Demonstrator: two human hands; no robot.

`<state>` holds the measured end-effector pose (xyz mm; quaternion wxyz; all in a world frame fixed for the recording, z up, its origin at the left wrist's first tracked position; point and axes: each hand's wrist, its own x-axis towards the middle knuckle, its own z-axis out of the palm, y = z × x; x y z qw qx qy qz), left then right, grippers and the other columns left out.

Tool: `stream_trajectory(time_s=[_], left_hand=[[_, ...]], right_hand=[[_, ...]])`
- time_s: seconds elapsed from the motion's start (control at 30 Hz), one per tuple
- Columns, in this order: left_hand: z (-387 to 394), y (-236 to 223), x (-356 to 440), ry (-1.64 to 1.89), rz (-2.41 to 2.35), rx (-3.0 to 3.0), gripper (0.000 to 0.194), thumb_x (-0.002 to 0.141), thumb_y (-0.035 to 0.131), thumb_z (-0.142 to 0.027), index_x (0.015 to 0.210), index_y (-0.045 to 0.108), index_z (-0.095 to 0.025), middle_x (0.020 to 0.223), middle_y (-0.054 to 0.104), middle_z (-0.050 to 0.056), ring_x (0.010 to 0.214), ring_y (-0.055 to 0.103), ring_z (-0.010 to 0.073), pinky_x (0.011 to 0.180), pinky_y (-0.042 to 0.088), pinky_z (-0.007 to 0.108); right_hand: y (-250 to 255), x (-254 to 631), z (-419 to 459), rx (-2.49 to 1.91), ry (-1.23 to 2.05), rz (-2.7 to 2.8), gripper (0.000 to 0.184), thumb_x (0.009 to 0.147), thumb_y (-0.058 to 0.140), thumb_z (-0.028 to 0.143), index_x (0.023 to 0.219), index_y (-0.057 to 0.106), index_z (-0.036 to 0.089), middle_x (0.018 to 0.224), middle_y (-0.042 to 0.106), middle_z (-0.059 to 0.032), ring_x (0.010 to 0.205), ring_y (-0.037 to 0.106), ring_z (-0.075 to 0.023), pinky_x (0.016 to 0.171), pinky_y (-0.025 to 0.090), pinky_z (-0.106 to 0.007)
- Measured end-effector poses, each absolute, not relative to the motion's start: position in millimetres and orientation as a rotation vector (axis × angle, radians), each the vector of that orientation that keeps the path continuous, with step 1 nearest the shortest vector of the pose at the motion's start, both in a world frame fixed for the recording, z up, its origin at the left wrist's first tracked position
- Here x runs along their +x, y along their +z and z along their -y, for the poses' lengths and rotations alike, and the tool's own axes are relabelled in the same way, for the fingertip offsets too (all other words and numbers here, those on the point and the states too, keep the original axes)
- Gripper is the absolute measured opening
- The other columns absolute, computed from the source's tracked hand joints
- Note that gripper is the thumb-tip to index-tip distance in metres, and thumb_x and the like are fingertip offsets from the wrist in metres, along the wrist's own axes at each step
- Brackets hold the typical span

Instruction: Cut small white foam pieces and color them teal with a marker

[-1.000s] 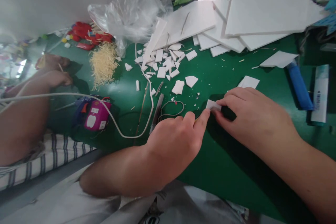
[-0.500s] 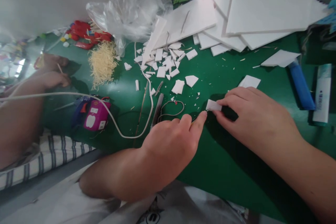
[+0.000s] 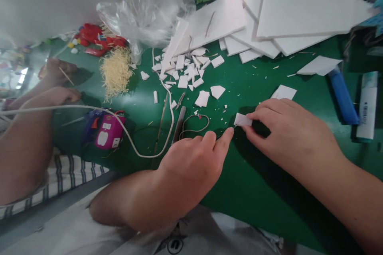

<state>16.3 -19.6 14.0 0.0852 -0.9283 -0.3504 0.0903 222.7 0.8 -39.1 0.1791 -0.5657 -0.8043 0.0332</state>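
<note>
Between the thumb and fingers of my right hand (image 3: pixel 278 129) is a small piece of white foam board (image 3: pixel 243 119), held just above the green table. My left hand (image 3: pixel 197 157) is closed, its index finger stretched toward the near-left corner of that piece. A thin tool seems to be in my left hand; the fingers cover nearly all of it, so its kind does not show. Just beyond my right knuckles lies another foam piece (image 3: pixel 284 92). Past my left hand are a looped thin cord (image 3: pixel 196 129) and a dark, narrow strip-like object (image 3: pixel 178 124).
Cut foam scraps (image 3: pixel 188 72) are heaped before large foam sheets (image 3: pixel 305 4) and a clear plastic bag (image 3: pixel 149 14). A white cable (image 3: pixel 143 155) crosses the left side, near a purple box (image 3: pixel 110 131). A co-worker's hands (image 3: pixel 61 81) hold a thin stick beside yellow sticks (image 3: pixel 115 71).
My left hand has drawn slightly back to the left from the foam piece. My right hand and the piece stay nearly still. The co-worker's stick has shifted a little.
</note>
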Motion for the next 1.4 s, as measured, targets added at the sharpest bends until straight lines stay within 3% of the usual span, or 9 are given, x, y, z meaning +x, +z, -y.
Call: stream_trajectory(time_s=[0.37, 0.47, 0.63, 0.8, 0.9, 1.0, 1.1, 1.4], left_hand=[[14, 17, 5, 0.28, 1.127, -2.888, 0.056, 0.084, 0.056, -0.011, 0.139, 0.059, -0.021, 0.069, 0.061, -0.004, 0.044, 0.051, 0.0093, 0.039, 0.036, 0.026], [12, 19, 2, 0.296, 1.191, -2.897, 0.056, 0.087, 0.054, -0.011, 0.142, 0.056, -0.022, 0.074, 0.064, -0.004, 0.048, 0.056, 0.0099, 0.041, 0.039, 0.025], [13, 18, 0, 0.258, 1.237, -2.904, 0.054, 0.092, 0.049, -0.012, 0.144, 0.052, -0.022, 0.078, 0.066, -0.003, 0.051, 0.059, 0.0117, 0.043, 0.044, 0.025], [15, 12, 3, 0.138, 1.193, -2.924, 0.05, 0.093, 0.049, -0.013, 0.142, 0.055, -0.02, 0.075, 0.065, -0.004, 0.05, 0.057, 0.0112, 0.043, 0.043, 0.025], [15, 12, 4, 0.115, 1.188, -2.929, 0.049, 0.093, 0.048, -0.013, 0.141, 0.056, -0.019, 0.073, 0.063, -0.004, 0.048, 0.056, 0.0111, 0.042, 0.042, 0.026], [16, 13, 3, 0.115, 1.212, -2.943, 0.048, 0.095, 0.046, -0.012, 0.142, 0.054, -0.018, 0.075, 0.064, -0.003, 0.05, 0.058, 0.0121, 0.044, 0.045, 0.026], [17, 13, 4, 0.1, 1.23, -2.957, 0.048, 0.096, 0.045, -0.014, 0.144, 0.052, -0.018, 0.077, 0.064, -0.002, 0.051, 0.058, 0.013, 0.044, 0.048, 0.028], [14, 2, 11, 0.129, 1.204, -2.933, 0.053, 0.09, 0.049, -0.013, 0.142, 0.054, -0.019, 0.074, 0.061, -0.004, 0.051, 0.06, 0.0151, 0.044, 0.048, 0.03]], right_hand=[[-39, 228, -3, -1.635, 0.139, 2.248, 0.018, 0.082, 0.061, 0.037, 0.074, 0.067, 0.021, 0.078, 0.069, -0.0062, 0.073, 0.062, -0.0212, 0.06, 0.046, -0.034], [-38, 228, -1, -1.634, 0.156, 2.231, 0.022, 0.084, 0.06, 0.039, 0.088, 0.071, 0.021, 0.085, 0.072, -0.0077, 0.078, 0.064, -0.0231, 0.062, 0.048, -0.035], [-39, 235, -6, -1.501, 0.139, 2.369, 0.039, 0.081, 0.05, 0.02, 0.112, 0.073, 0.022, 0.101, 0.071, -0.0098, 0.079, 0.064, -0.0202, 0.057, 0.046, -0.032], [-40, 237, -9, -1.446, 0.145, 2.425, 0.028, 0.085, 0.052, 0.027, 0.1, 0.075, 0.019, 0.098, 0.069, -0.01, 0.076, 0.063, -0.0193, 0.059, 0.048, -0.031], [-38, 237, -8, -1.443, 0.126, 2.408, 0.032, 0.086, 0.056, 0.036, 0.105, 0.073, 0.017, 0.099, 0.07, -0.0108, 0.078, 0.064, -0.021, 0.059, 0.048, -0.032], [-38, 237, -7, -1.411, 0.086, 2.426, 0.034, 0.085, 0.055, 0.033, 0.109, 0.073, 0.017, 0.1, 0.07, -0.0109, 0.077, 0.064, -0.0206, 0.057, 0.047, -0.031], [-39, 237, -8, -1.383, 0.074, 2.445, 0.027, 0.086, 0.053, 0.03, 0.097, 0.074, 0.017, 0.096, 0.069, -0.0106, 0.073, 0.063, -0.0194, 0.056, 0.046, -0.031], [-42, 236, -9, -1.446, 0.125, 2.41, 0.027, 0.09, 0.052, 0.037, 0.091, 0.072, 0.019, 0.095, 0.069, -0.0095, 0.075, 0.062, -0.0193, 0.058, 0.044, -0.032]])
